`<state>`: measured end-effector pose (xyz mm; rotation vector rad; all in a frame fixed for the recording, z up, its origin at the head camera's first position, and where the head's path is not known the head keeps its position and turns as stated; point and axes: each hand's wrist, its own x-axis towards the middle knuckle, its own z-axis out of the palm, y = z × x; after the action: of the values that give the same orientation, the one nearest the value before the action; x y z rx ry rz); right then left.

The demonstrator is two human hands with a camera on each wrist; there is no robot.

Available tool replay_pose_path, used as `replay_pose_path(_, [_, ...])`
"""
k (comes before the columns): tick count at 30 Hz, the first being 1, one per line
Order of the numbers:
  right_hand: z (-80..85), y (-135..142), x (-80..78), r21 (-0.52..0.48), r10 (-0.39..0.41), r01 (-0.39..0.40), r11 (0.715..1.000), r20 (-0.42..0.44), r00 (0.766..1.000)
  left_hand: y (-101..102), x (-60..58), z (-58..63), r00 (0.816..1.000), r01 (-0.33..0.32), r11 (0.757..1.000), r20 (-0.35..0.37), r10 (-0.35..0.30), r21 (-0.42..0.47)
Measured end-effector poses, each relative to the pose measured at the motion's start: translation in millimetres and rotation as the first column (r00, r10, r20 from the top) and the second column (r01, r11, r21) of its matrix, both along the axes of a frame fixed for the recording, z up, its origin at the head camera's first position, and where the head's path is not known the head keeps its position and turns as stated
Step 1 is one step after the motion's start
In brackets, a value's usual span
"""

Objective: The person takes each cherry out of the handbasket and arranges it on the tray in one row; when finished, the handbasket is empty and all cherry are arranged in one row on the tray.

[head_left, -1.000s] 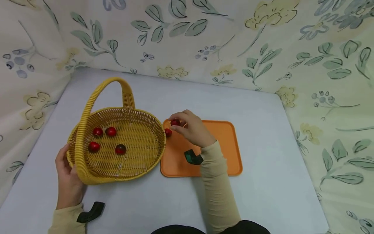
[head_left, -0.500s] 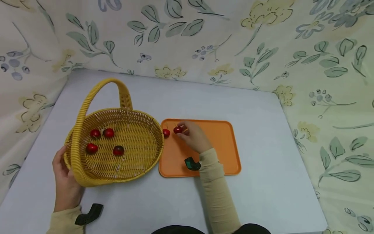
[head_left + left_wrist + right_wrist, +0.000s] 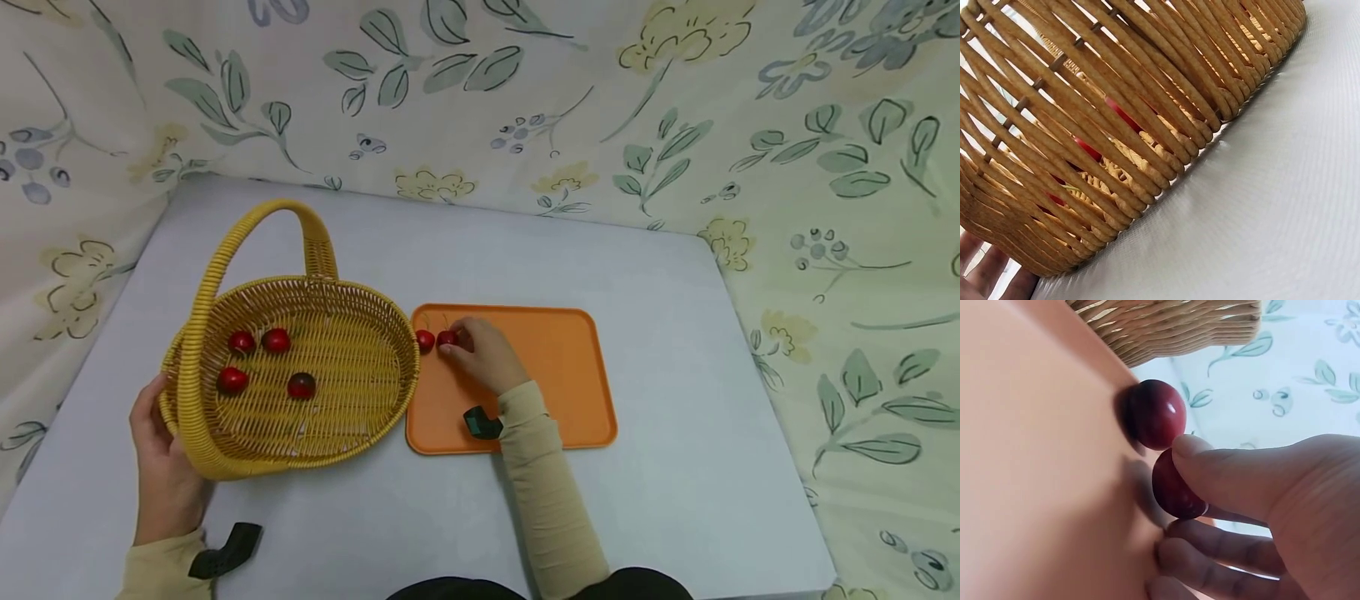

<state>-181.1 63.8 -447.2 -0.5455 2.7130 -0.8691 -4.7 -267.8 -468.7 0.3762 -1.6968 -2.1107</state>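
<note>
My right hand (image 3: 486, 357) pinches a red cherry (image 3: 447, 338) between thumb and fingers, low over the left part of an orange tray (image 3: 555, 383). Right beside it, by the tray's left edge, lies another cherry (image 3: 424, 341); the right wrist view shows this second cherry (image 3: 1159, 415) close against the pinched cherry (image 3: 1175, 487). My left hand (image 3: 167, 462) holds the left rim of a yellow wicker basket (image 3: 352, 367), thumb toward the front. Several cherries (image 3: 232, 381) lie in the basket's left half. In the left wrist view only some fingers (image 3: 988, 272) show beside the basket's wall (image 3: 1116, 112).
The basket stands just left of the tray, its rim meeting the tray's left edge. Its tall handle (image 3: 197, 367) arches over the left side. Both rest on a white table (image 3: 675, 400), with a floral cloth (image 3: 465, 100) behind and at the sides.
My right hand, with the cherry in its fingers, has come down from the tray's upper left edge to beside the other cherry. The left hand keeps its hold on the basket.
</note>
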Motion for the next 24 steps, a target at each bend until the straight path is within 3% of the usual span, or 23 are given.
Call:
replay_pose_path(9, [-0.9, -0.8, -0.4, 0.01, -0.013, 0.013, 1.0, -0.011, 1.0, 0.4, -1.1, 1.5, 0.999, 0.01, 1.0, -0.034, -0.01, 0.027])
replay_pose_path(24, [-4.1, 0.0, 0.0, -0.002, -0.013, 0.013, 1.0, 0.003, 1.0, 0.2, 1.4, 0.7, 1.0, -0.003, 1.0, 0.024, 0.002, 0.006])
